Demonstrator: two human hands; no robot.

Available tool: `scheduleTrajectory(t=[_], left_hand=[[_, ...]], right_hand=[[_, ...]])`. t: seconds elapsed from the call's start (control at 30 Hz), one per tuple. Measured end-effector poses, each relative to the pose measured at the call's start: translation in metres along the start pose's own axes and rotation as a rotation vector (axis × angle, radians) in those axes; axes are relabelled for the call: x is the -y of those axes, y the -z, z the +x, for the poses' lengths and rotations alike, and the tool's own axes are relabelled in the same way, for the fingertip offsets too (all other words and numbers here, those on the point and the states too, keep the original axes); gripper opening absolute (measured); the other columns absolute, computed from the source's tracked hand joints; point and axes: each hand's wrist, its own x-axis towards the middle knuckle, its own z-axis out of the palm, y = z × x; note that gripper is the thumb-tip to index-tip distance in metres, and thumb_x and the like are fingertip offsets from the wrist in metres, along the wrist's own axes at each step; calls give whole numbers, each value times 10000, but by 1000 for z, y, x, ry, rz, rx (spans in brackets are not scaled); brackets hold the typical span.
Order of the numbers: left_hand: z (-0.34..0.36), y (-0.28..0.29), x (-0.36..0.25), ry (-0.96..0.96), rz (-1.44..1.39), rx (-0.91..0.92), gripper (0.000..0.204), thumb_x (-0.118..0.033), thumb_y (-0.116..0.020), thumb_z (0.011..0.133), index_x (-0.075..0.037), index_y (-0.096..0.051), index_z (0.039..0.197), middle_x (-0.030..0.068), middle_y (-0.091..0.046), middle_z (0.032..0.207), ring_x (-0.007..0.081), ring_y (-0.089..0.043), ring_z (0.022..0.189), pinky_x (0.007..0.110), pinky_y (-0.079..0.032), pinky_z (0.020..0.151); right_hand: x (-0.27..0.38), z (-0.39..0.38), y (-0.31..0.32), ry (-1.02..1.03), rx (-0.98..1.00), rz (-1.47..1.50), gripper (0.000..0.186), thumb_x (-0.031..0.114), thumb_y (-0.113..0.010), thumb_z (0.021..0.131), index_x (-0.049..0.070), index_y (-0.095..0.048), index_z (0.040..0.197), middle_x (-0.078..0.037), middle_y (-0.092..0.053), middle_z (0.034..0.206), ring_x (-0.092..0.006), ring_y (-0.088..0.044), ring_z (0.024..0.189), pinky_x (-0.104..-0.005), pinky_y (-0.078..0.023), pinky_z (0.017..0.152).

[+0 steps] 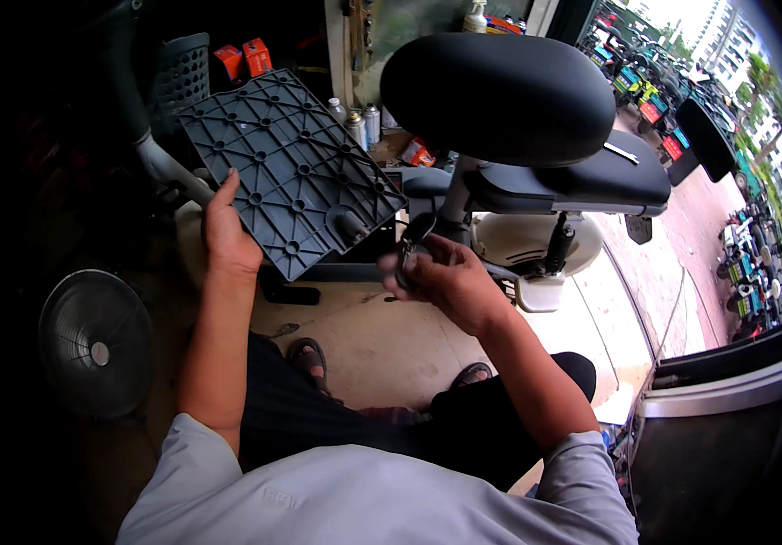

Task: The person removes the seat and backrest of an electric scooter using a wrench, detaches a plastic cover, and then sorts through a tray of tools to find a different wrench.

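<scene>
My left hand [230, 232] grips the lower left edge of a black plastic panel [286, 168], its thumb lying over the ribbed face. The panel is tilted up, showing a grid of crossing ribs and a short round post near its right corner. Just right of that corner, my right hand [450, 282] has its fingers closed around a small dark part [412, 259] with a rounded top and a metallic bit. The fingers hide much of this part, so its kind is unclear. Behind both hands stands an electric scooter with a black padded seat [582, 177] and a black backrest [498, 100].
A wrench [622, 153] lies on the seat. Spray cans [363, 125] and orange boxes [250, 60] stand at the back. A round fan [95, 345] is at the left. Outside the doorway at right, several scooters [654, 100] are parked.
</scene>
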Motion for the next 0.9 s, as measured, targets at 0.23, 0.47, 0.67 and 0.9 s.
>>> scheduleTrajectory(t=[0.23, 0.47, 0.67, 0.9], left_hand=[[0, 1, 2, -7, -2, -16, 504, -241, -670, 993, -17, -542, 1426, 127, -636, 1388, 316, -620, 1250, 466, -472, 1100], [-8, -8, 0, 92, 33, -79, 452, -280, -592, 1030, -24, -563, 1402, 143, -657, 1358, 321, -655, 1208, 462, -513, 1065], [2, 5, 1, 132, 58, -110, 442, -300, -582, 1022, -19, -560, 1362, 175, -657, 1319, 327, -673, 1176, 487, -545, 1031], [5, 7, 5, 102, 8, -59, 430, -267, -564, 1026, -7, -556, 1368, 167, -654, 1330, 329, -660, 1200, 476, -525, 1059]], right_hand=[[12, -12, -2, -46, -30, -356, 472, 52, -587, 1032, -33, -497, 1487, -169, -742, 1091, -202, -744, 895, -285, -604, 758], [15, -19, -13, 143, 95, 29, 408, 50, -628, 1018, -65, -572, 1406, -156, -721, 1190, -227, -728, 1081, -338, -598, 964], [11, -19, -10, 185, -22, -353, 356, 163, -750, 965, -29, -692, 1260, -134, -749, 1107, -154, -721, 988, -286, -594, 858], [9, -19, -9, 674, -126, -833, 217, 201, -712, 1009, -12, -745, 1025, -41, -713, 897, -96, -651, 818, -236, -524, 718]])
